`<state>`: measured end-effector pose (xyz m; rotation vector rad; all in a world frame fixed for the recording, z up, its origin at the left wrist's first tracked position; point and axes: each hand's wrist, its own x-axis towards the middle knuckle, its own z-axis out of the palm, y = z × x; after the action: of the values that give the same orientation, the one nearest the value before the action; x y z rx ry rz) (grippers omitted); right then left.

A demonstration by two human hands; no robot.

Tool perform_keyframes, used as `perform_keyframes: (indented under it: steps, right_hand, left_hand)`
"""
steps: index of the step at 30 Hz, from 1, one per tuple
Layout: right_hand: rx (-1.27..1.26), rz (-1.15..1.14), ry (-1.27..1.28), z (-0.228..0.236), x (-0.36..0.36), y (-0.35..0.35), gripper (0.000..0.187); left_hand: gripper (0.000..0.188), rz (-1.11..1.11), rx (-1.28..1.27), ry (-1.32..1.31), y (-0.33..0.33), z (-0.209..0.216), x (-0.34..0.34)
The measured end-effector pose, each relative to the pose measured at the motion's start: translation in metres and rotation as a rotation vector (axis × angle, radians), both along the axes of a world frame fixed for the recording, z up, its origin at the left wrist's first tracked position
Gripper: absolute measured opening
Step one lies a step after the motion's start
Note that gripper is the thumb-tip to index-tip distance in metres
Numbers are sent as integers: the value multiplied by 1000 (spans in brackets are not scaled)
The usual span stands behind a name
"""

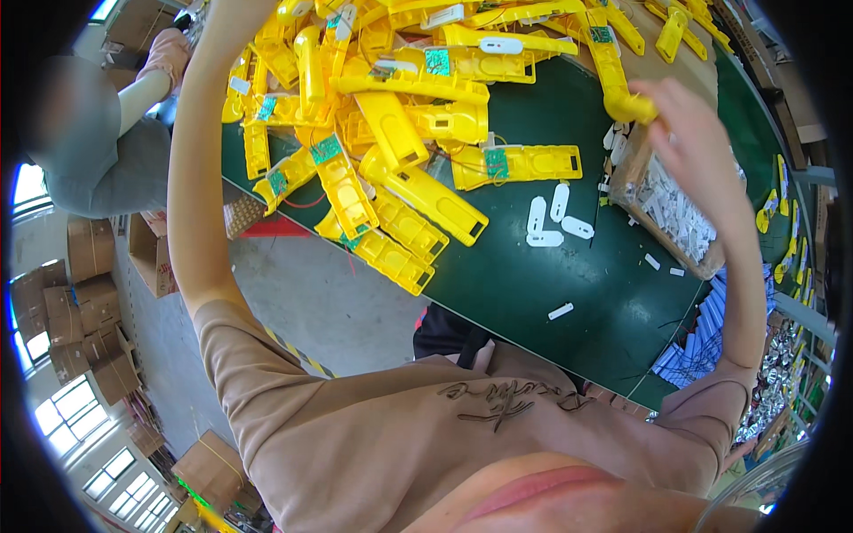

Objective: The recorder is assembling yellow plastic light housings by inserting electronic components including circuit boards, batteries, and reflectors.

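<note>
My right hand (693,133) is at the right of the green table, above a cardboard box of small white parts. Its fingers are closed on the rounded end of a yellow plastic housing (611,75), which carries a green circuit board. My left forearm (197,178) stretches up past the left side of the pile, and the top edge cuts off its hand. Between my arms lies a heap of yellow plastic housings (426,191), several with green boards and thin wires. Several white oval covers (559,202) lie on the green table (506,284) nearer to me.
The open cardboard box (633,160) of small white pieces stands below my right hand. Blue strips with dark wires (702,333) lie at the near right. A seated person (107,151) works at the left. Cardboard cartons (93,329) are stacked on the floor beyond.
</note>
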<state>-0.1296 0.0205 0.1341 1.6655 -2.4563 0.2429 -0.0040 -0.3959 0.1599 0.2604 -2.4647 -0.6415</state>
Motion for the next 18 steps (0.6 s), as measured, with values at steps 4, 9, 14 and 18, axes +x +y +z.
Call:
perform_keyframes:
  steps: [4,9,14,18]
  right_hand:
    - [-272,155,-167,34,1,-16,21]
    - [-541,230,-418,50,43,-58,29]
    - [-660,173,-342,22,57,-58,31]
    - [-151,296,-244,-42,104,-54,31]
  left_hand:
    - [58,-470,-134,-67,106,9,13]
    - [58,-772,-257,93,152,15,18]
    - [40,82,-331,40,68,18,59]
    - [47,292,-153,-162,-116,-60,51]
